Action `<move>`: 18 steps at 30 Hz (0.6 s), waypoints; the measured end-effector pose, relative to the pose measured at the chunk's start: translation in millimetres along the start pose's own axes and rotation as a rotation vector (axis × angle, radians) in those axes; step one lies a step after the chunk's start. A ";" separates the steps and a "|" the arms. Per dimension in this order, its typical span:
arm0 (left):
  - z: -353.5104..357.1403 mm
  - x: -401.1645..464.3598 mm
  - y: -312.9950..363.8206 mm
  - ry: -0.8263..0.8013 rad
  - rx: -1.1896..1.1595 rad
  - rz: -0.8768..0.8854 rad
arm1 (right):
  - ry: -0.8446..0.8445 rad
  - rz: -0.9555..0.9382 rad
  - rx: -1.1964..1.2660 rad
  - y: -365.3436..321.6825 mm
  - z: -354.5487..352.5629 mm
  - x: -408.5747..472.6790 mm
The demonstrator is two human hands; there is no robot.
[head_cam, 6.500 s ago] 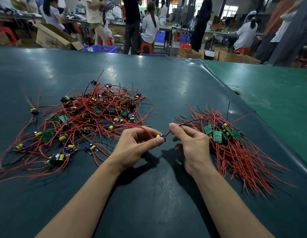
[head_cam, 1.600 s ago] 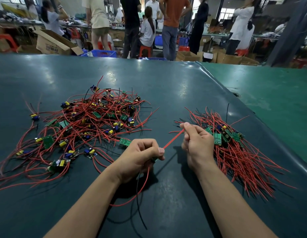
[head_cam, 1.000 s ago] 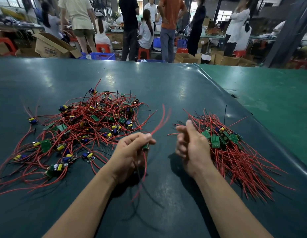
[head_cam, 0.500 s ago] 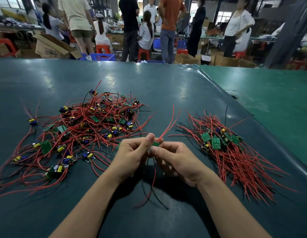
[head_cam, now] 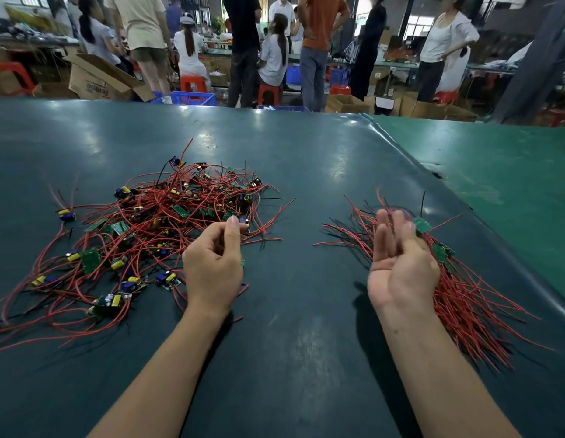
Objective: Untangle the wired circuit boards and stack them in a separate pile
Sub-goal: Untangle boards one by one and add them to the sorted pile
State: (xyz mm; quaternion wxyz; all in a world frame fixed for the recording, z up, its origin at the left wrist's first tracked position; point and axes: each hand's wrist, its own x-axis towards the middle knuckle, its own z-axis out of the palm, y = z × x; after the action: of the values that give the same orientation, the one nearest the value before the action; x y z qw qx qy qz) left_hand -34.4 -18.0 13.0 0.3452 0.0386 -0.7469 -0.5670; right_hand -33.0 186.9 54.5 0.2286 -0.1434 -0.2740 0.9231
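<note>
Left hand (head_cam: 213, 267) hovers at the near right edge of the tangled heap of red-wired green circuit boards (head_cam: 148, 235) on the dark green table (head_cam: 293, 327), fingers loosely curled, thumb up, apparently holding nothing. The heap spreads from about nine to twelve o'clock of that hand, so the left is clearly nearer the next board. Right hand (head_cam: 401, 263) is palm-up, fingers straight and relaxed, over the sorted pile of boards with combed red wires (head_cam: 464, 298), whose wires run toward five o'clock. Likely next: a left-hand pick.
</note>
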 end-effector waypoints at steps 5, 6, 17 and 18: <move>-5.3 -0.7 -3.0 0.025 0.383 0.081 | 0.143 0.013 -0.085 9.8 -7.1 3.6; -6.3 -0.8 -3.8 0.030 0.473 0.122 | 0.167 0.014 -0.094 10.2 -7.6 4.5; -16.9 6.6 -14.8 -0.040 0.957 -0.085 | 0.267 -0.061 -0.117 9.2 -10.2 7.0; -16.3 6.0 -15.2 -0.045 0.952 -0.061 | 0.267 -0.053 -0.118 9.0 -10.1 6.7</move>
State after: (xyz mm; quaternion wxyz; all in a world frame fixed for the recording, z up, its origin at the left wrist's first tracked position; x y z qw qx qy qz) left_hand -34.9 -39.4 4.4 0.2560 0.2022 -0.9294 -0.1723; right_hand -37.9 187.9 40.3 0.2784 -0.2710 -0.2987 0.8717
